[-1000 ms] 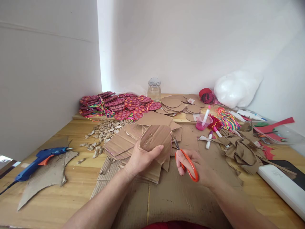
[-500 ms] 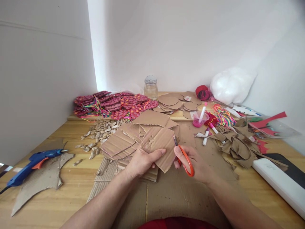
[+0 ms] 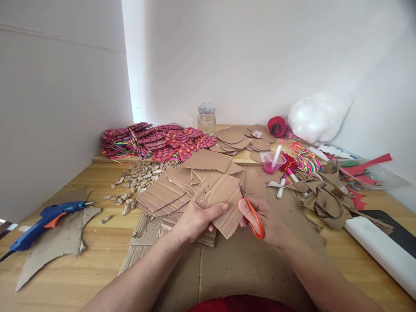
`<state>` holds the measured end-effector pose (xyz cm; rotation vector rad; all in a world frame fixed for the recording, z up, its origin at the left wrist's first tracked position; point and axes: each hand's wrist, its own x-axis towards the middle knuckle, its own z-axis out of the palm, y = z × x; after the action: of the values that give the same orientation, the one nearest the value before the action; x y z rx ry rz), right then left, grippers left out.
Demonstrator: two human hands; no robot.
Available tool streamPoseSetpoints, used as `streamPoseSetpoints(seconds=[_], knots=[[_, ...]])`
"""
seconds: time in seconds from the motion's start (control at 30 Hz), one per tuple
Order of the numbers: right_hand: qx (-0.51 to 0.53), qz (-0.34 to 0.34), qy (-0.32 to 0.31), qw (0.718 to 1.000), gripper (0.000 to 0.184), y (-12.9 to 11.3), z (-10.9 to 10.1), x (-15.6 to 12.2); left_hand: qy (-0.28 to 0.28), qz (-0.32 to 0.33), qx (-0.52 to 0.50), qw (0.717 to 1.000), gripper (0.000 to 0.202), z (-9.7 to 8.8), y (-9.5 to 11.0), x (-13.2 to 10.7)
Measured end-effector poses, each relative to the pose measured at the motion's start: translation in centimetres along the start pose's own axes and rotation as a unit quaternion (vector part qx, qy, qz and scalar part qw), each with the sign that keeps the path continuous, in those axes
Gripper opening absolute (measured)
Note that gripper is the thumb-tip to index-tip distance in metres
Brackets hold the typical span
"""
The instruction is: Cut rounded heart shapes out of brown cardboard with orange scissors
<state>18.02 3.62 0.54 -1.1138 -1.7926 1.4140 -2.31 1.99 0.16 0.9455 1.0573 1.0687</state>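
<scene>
My left hand (image 3: 201, 219) grips a piece of corrugated cardboard (image 3: 219, 195), its thumb lying on top and the fingers underneath. The piece has a partly rounded outline and faint purplish marks near its edge. In my right hand (image 3: 263, 219) is a pair of scissors (image 3: 256, 221) with orange handles. Their blades are at the right edge of the cardboard and mostly hidden by it. Several more cut cardboard pieces (image 3: 162, 193) lie stacked just behind and left of my left hand. Beneath both hands is a large cardboard sheet (image 3: 240, 273).
A blue glue gun (image 3: 48, 225) rests on a cardboard scrap at left. Pale shells or seeds (image 3: 139, 177), pink patterned discs (image 3: 175, 138), a jar (image 3: 206, 119) and cardboard circles (image 3: 230, 136) are farther back. At right are markers (image 3: 281, 186), cardboard offcuts (image 3: 328, 199) and a white device (image 3: 380, 247).
The scissor blades, partly visible above the cardboard before, are now mostly hidden at its right edge. The cardboard has shifted very slightly; both hands keep their hold.
</scene>
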Motion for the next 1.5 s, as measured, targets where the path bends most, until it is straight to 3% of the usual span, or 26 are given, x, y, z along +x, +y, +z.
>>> streamPoseSetpoints(seconds=[0.67,1.03,1.5], knots=[[0.09,0.041,0.024,0.995,0.05,0.8,0.6,-0.1,0.013,-0.002,0.005,1.0,0.043,0.2,0.0,-0.1],[0.085,0.062,0.066,0.992,0.059,0.3,1.0,-0.1,0.015,-0.007,0.0,1.0,0.044,0.0,0.1,0.0],[0.051,0.039,0.019,0.998,0.059,-0.4,0.5,-0.3,-0.022,0.008,0.013,1.0,0.04,-0.1,-0.3,-0.1]])
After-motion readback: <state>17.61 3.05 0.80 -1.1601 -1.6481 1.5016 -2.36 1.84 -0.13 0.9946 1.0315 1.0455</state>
